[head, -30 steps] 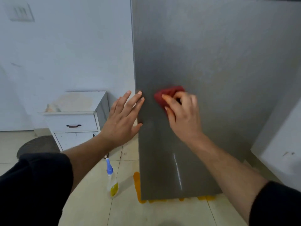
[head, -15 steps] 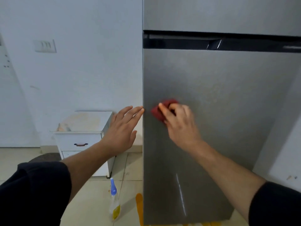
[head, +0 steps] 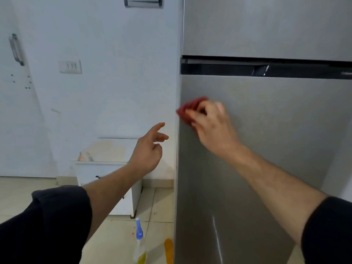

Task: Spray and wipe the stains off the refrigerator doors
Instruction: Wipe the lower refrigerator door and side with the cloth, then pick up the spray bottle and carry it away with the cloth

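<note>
Left hand [head: 147,151] has come off the refrigerator edge since half a second ago; it now hangs in the air just left of the lower door [head: 266,149], touching nothing. Its fingers [head: 159,126] are apart and loosely curled, index stretched up toward the door edge, nothing held. Right hand [head: 211,126] has slid the red cloth [head: 190,109] left and up along the door. Camera has tilted up too: more of the upper door [head: 266,25] and the dark gap [head: 228,68] between the doors shows.

Right fingers [head: 194,113] are clamped on the cloth, pressing it flat against the lower door right at its left edge; cloth sticks out above and left of the fingertips, its corner reaching the door edge. Hand is motion-blurred. Dark gap sits well above the right fingers.

Spray bottle [head: 140,242], blue top, yellow liquid, stands on the tile floor [head: 118,235] well below the left fingers, near the fridge's bottom corner, apart from both hands. Orange smear [head: 168,252] on the floor between bottle and fridge. White cabinet [head: 106,174] with stained top sits behind and below the left hand, against the wall. Switch plate [head: 70,66] on the wall up and left of the left fingers. Black sleeves on both arms.
</note>
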